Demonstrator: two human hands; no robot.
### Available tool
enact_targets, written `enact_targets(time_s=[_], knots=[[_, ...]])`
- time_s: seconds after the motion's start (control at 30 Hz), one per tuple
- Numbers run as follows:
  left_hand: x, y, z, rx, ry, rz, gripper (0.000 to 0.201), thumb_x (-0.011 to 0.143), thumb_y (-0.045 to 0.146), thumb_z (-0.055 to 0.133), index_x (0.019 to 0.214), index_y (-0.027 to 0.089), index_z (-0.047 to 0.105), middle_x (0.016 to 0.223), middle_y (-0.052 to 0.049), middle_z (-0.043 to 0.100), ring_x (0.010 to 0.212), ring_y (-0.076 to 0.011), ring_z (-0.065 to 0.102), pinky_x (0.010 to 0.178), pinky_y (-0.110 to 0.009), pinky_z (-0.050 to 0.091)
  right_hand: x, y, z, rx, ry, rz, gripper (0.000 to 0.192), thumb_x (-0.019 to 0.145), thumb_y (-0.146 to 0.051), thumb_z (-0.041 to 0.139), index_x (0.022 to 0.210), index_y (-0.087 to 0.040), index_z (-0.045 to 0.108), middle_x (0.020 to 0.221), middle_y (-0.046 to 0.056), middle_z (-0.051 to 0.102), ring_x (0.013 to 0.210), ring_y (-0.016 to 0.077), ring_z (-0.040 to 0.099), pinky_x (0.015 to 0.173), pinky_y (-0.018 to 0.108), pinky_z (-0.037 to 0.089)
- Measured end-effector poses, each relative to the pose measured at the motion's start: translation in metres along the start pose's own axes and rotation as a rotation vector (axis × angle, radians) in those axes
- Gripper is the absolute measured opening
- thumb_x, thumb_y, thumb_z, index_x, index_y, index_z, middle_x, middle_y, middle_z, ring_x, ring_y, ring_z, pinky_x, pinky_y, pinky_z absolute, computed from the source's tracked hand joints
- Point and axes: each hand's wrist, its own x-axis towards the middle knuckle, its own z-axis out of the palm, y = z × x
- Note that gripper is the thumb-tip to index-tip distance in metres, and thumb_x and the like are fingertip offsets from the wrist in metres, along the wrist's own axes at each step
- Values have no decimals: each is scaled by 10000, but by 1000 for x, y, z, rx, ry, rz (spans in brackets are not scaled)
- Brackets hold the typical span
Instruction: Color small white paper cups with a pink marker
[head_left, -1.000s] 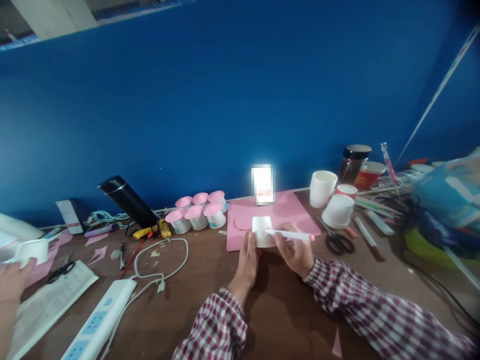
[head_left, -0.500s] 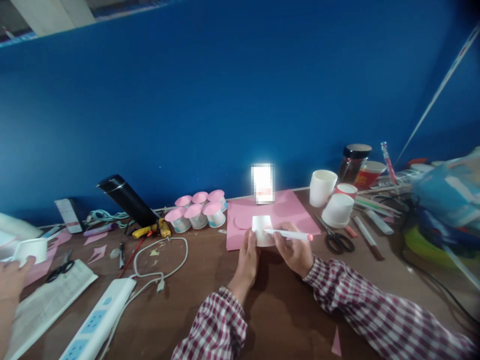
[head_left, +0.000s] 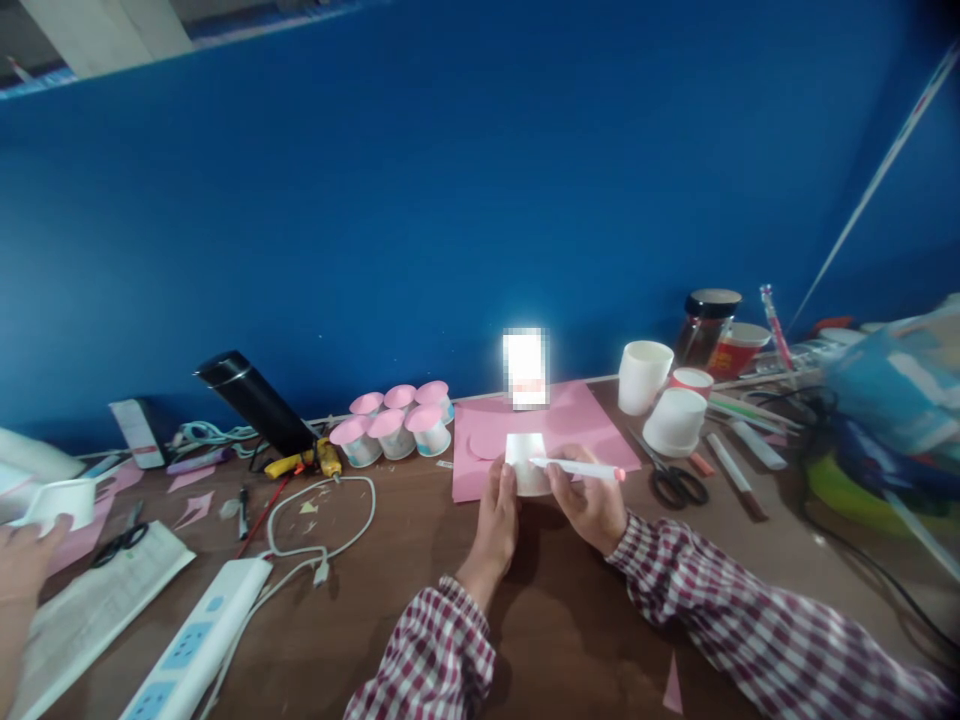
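A white paper cup (head_left: 527,458) is gripped along its left side by my left hand (head_left: 496,515), upside down with its wider rim toward me. My right hand (head_left: 589,510) holds a white marker pen (head_left: 585,468) with a pinkish-red end pointing right. Its tip meets, or comes very near, the cup's side; any mark there is too small to make out. Behind the cup lie pink paper sheets (head_left: 585,420), with a round pink piece (head_left: 487,440) on top. Upright against the blue wall stands a bright, blurred-out phone-like screen (head_left: 526,365).
Several small cups with pink tops (head_left: 391,432) stand left of the sheets. To the right are black-handled scissors (head_left: 677,484), white cups (head_left: 646,375) and markers (head_left: 737,476). A power strip (head_left: 199,640) lies at front left; another person's hand (head_left: 30,560) holds a white cup (head_left: 71,500).
Almost nothing differs. The cup and both my hands keep nearly the same place, with the pen at the cup's side.
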Motion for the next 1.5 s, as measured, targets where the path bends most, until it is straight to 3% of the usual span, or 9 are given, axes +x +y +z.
enact_targets(time_s=[0.2, 0.6, 0.87, 1.17, 1.5], knots=[[2, -8, 1, -87, -30, -8, 491, 902, 485, 437, 1299, 197, 449, 1204, -101, 621, 1111, -220, 578, 988, -365, 424, 0, 0, 0, 7, 2, 11, 114, 903, -258, 483, 891, -192, 575, 790, 36, 642, 654, 145, 614, 593, 252, 515], [2, -5, -1, 94, -4, 45, 497, 876, 534, 451, 1228, 191, 520, 1193, -106, 621, 1134, -238, 555, 985, -378, 428, 0, 3, 0, 24, 0, 38, 123, 901, -264, 494, 902, -184, 588, 806, 46, 646, 634, 137, 605, 562, 243, 514], [3, -9, -2, 77, -59, 74, 437, 913, 478, 415, 1242, 204, 500, 1244, -95, 589, 1177, -232, 526, 1029, -382, 388, 0, 5, -1, 26, -18, 67, 148, 905, -283, 484, 908, -181, 592, 794, 41, 643, 614, 137, 602, 562, 251, 505], [1, -5, -2, 205, -104, 133, 389, 932, 436, 390, 1226, 208, 502, 1236, -86, 573, 1116, -216, 543, 979, -357, 416, 2, 3, -1, -20, 39, 41, 152, 901, -290, 488, 878, -182, 592, 754, 33, 625, 568, 129, 570, 535, 247, 480], [1, -7, -2, 199, -94, 121, 397, 927, 446, 395, 1227, 206, 498, 1232, -86, 578, 1096, -212, 550, 950, -343, 428, 4, -2, -4, -3, 53, 17, 140, 901, -276, 479, 852, -185, 573, 711, 27, 611, 544, 132, 567, 517, 250, 473]])
